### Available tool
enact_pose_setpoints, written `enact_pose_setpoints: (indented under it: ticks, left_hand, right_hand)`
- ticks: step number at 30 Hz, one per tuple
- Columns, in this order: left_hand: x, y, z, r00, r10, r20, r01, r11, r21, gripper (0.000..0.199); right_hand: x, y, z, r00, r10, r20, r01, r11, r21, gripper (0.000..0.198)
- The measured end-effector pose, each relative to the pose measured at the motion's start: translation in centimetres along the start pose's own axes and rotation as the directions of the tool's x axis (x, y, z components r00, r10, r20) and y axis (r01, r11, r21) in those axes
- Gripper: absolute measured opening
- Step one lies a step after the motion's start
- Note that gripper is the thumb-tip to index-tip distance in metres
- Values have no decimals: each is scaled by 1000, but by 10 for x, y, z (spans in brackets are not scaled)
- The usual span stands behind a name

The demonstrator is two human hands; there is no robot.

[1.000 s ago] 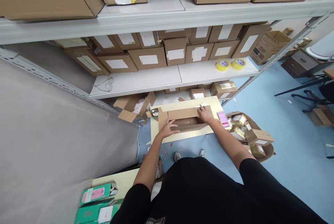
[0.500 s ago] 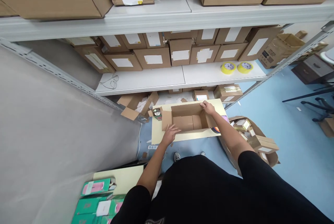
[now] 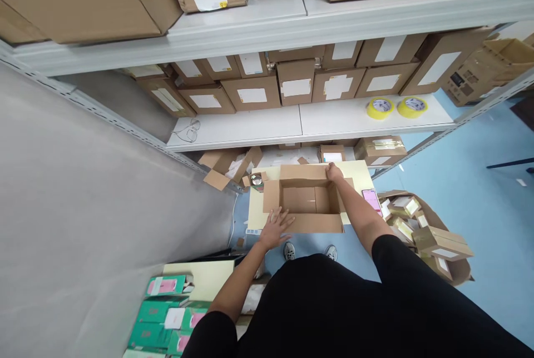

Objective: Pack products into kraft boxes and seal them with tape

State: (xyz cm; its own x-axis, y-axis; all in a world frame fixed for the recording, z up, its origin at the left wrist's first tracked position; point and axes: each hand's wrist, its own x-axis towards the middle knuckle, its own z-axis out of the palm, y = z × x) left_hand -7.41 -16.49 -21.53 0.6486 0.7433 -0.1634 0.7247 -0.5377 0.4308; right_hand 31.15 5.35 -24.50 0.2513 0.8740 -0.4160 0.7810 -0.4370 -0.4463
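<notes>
An open cardboard box (image 3: 307, 223) sits on a pale yellow tabletop (image 3: 256, 210), its flaps folded outward and its inside bare. My left hand (image 3: 275, 228) lies with fingers spread at the box's near left corner, on the near flap. At the far right corner, my right hand (image 3: 334, 172) has its fingers closed on the box's edge. To the right of the box lies a phone (image 3: 372, 202) with a pink screen. A small open carton with a roll inside (image 3: 256, 179) stands left of the box.
Shelves (image 3: 250, 127) in front hold labelled cartons and two yellow tape rolls (image 3: 379, 108). A large carton (image 3: 434, 213) full of small boxes stands on the floor at right. Green boxes (image 3: 154, 324) are stacked at lower left. An open box (image 3: 227, 166) with paper sits beyond the table.
The near flap has swung outward toward me, with my left hand moving nearer and its fingers spreading. The far flap now stands out too. The camera view has shifted, and the phone shows fully.
</notes>
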Motion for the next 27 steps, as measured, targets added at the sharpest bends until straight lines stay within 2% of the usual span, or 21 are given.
enact_pose_setpoints:
  ticks: [2,5,8,11,13,17,20,23,27]
  left_hand:
    - [-2,2,0,1000,-6,-1,6,1000,-15,67]
    - [1,4,2,997,-71,-21,70,996,-53,49]
    - [7,6,7,990,-133,-39,130,989,-66,45]
    - [17,7,13,979,-194,-69,191,981,-43,56]
    - [25,6,14,961,-255,-107,254,967,-23,58]
    - [42,8,16,923,-354,-151,358,934,-6,33]
    - [53,15,19,887,-421,-187,430,903,6,22]
    - [59,23,21,867,-440,-233,457,889,21,17]
    - [52,33,19,878,-385,-285,406,914,15,14]
  right_hand:
    - [2,1,6,1000,21,15,-21,1000,0,52]
    - [4,2,12,999,43,22,-43,999,-3,50]
    - [0,0,15,998,49,-41,-50,999,-18,53]
    - [-12,-1,17,983,-49,-175,39,997,-63,47]
    - [-23,-1,18,968,-148,-202,127,985,-116,43]
    - [-45,0,22,960,-250,-122,213,943,-258,49]
    - [-58,3,21,975,-221,-27,199,921,-335,54]
    - [-68,3,15,983,-182,-12,168,928,-334,56]
    - [-80,-5,2,959,-243,-144,193,936,-294,58]
